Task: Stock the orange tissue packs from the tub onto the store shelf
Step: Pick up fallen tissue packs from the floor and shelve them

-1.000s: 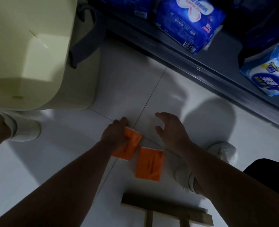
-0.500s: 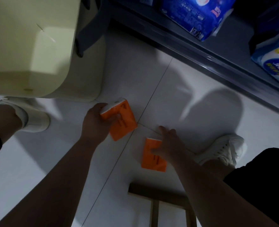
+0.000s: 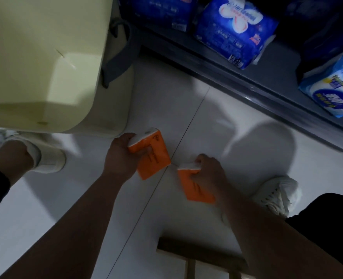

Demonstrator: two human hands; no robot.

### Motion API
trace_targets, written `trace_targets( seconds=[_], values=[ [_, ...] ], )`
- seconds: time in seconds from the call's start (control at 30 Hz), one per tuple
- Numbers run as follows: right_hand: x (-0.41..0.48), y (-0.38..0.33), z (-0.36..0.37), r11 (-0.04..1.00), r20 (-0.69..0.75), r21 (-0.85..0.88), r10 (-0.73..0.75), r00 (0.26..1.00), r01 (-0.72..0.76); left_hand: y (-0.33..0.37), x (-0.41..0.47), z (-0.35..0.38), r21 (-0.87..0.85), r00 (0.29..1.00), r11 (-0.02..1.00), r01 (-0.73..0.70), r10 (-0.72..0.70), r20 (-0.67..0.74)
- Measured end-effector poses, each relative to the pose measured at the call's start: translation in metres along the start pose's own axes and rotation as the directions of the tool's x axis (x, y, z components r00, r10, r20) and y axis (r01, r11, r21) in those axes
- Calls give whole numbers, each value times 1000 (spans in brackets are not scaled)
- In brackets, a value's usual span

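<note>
My left hand [image 3: 120, 158] grips one orange tissue pack [image 3: 153, 158] and holds it tilted above the white floor. My right hand [image 3: 208, 172] grips a second orange tissue pack [image 3: 194, 188] by its top end, low over the floor. The pale yellow tub [image 3: 35, 63] stands at the upper left, its inside seen from above with no packs visible in it. The dark store shelf [image 3: 267, 75] runs across the upper right.
Blue tissue packages [image 3: 233, 31] and a blue-white roll pack [image 3: 333, 87] lie on the shelf. My white shoes [image 3: 275, 196] [image 3: 43, 154] stand on the tiled floor at either side. A wooden stool frame [image 3: 198, 256] sits at the bottom centre.
Both packs lay on the floor a second ago. My left hand picked one up first, then my right hand closed on the other and lifted its end.
</note>
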State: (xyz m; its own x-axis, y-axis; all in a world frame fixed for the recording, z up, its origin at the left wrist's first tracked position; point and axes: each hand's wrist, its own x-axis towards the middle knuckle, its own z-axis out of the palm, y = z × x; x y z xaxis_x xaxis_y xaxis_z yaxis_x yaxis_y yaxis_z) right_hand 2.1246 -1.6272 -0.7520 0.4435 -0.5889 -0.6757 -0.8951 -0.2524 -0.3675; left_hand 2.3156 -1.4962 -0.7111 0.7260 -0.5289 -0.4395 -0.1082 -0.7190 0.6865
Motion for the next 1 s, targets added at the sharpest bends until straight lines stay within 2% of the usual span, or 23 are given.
trace_targets(
  seconds=[0.2,0.33,0.5,0.57,0.73,0.87,0.93,1.0],
  values=[
    [4,-11,-79,965,-142,258,-3,990,40,35,-4,-4,-59,999,998,-30,31,16],
    [-21,-26,-139,872,-191,486,48,980,52,75,-12,-13,-20,991,991,-133,133,9],
    [-75,-42,-213,894,-351,420,1,936,157,140,-35,-28,-54,930,932,-359,353,-103],
    [-99,-44,-240,864,-373,457,-27,927,209,171,-47,-33,-77,911,910,-406,397,-112],
    [-151,-40,-305,631,-408,694,-52,911,347,241,-74,-38,-149,872,866,-477,446,-200],
    [-186,-28,-362,362,-387,860,3,922,360,302,-88,-32,-204,822,803,-560,508,-257],
    [-203,-17,-391,292,-372,887,-2,928,356,334,-96,-26,-184,784,769,-612,560,-269],
    [-218,-3,-417,266,-381,892,0,925,367,368,-106,-17,-191,755,734,-652,602,-261]
  ],
)
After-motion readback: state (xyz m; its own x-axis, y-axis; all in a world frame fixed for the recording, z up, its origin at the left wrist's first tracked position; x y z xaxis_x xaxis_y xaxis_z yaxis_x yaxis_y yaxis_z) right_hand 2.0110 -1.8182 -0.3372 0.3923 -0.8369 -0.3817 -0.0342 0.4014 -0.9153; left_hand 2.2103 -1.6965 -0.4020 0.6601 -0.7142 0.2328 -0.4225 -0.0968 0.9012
